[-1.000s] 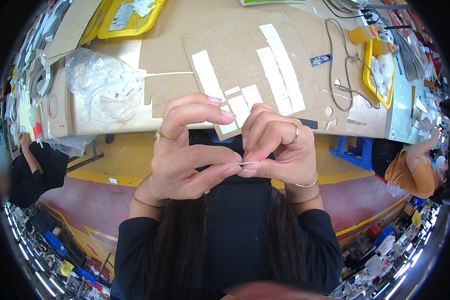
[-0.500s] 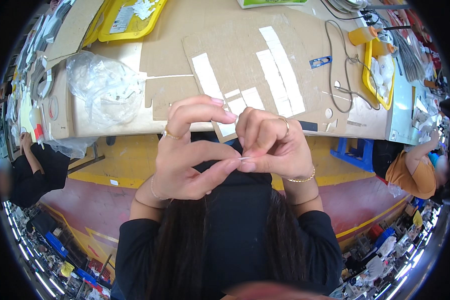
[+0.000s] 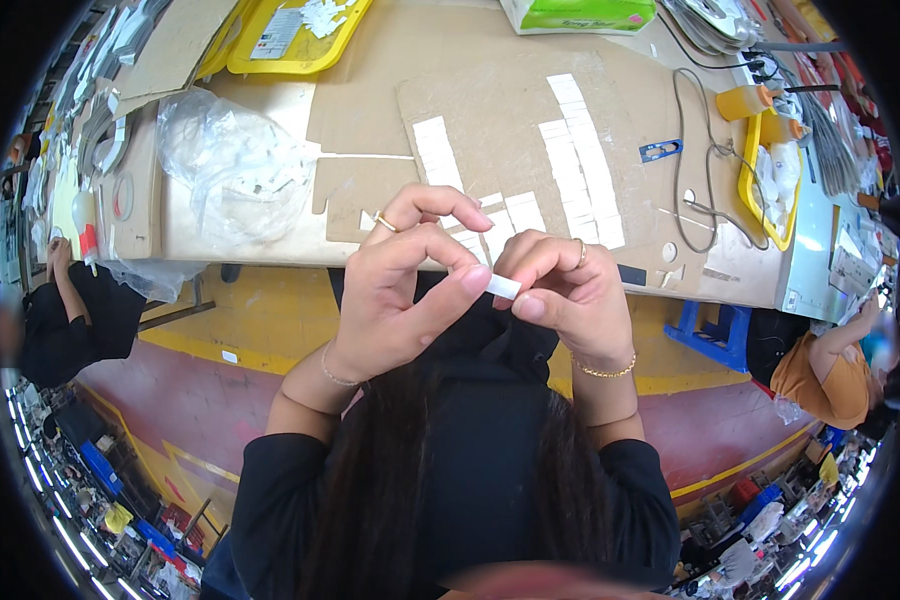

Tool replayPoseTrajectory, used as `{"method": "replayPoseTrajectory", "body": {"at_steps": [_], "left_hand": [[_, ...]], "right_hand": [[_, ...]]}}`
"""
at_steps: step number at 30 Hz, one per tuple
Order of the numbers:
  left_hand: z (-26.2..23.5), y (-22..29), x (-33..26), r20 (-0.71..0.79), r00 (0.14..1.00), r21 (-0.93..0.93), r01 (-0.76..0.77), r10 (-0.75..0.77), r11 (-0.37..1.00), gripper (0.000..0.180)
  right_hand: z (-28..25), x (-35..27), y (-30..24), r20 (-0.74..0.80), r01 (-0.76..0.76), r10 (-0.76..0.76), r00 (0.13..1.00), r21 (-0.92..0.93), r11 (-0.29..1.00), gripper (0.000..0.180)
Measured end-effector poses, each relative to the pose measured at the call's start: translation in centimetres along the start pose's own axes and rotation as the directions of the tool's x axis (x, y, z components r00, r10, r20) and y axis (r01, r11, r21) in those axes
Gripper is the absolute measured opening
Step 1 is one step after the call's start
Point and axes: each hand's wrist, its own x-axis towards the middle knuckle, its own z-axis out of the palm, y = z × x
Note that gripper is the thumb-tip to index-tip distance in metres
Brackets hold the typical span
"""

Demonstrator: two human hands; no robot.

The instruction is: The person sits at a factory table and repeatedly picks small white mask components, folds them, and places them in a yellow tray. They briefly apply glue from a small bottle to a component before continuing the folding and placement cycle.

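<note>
Between my two hands, in front of the table's near edge, is a small white strip [image 3: 504, 287]. My left hand [image 3: 410, 285] pinches its left end between thumb and forefinger, the other fingers curled above. The right end sits at the thumb and fingers of my right hand [image 3: 568, 290], which are closed on it. Beyond my hands, a brown cardboard sheet [image 3: 500, 120] carries rows of small white pieces: a short row [image 3: 436, 152] on the left and longer rows [image 3: 582, 150] on the right. A few more white pieces [image 3: 523, 212] lie just past my fingers, partly hidden by them.
On the left are a crumpled clear plastic bag [image 3: 232, 165] and a yellow tray [image 3: 300, 62] of white scraps. To the right lie blue thread snips [image 3: 661, 151], a cord [image 3: 712, 190], orange-yellow bottles [image 3: 742, 102] and a yellow basket [image 3: 792, 215]. A green-and-white pack [image 3: 582, 14] stands at the back.
The white strip has turned so its flat face shows, where before only a thin edge was visible. My left hand has shifted slightly right, and the whole view has shifted a little.
</note>
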Motion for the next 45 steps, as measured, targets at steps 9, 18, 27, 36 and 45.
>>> {"method": "replayPoseTrajectory", "body": {"at_steps": [9,18,27,36,45], "left_hand": [[-3.0,1.0,2.2,0.347,0.937,0.504,-0.219,0.037,0.836,0.009],[-14.8,-7.4,13.6,-0.311,0.853,0.836,0.037,0.418,0.547,0.021],[-19.1,-12.5,16.4,-0.283,0.846,0.928,0.122,0.452,0.352,0.025],[-7.5,-11.9,2.7,-0.082,0.991,0.783,-0.005,0.111,0.622,0.015],[-3.8,-11.4,1.1,-0.041,0.995,0.715,-0.032,0.088,0.698,0.018]], "right_hand": [[-0.5,0.7,0.8,-0.026,0.110,-0.127,0.992,-0.337,0.935,0.010],[-4.1,1.2,3.3,-0.238,-0.053,-0.285,0.928,-0.845,0.532,0.018],[-6.3,4.6,6.3,-0.049,-0.046,-0.013,0.999,-0.984,0.175,0.014],[-7.0,7.2,6.0,0.084,0.074,0.116,0.990,-0.994,0.083,0.017],[-7.5,7.8,6.0,0.103,0.091,0.166,0.981,-0.993,0.077,0.016]]}}
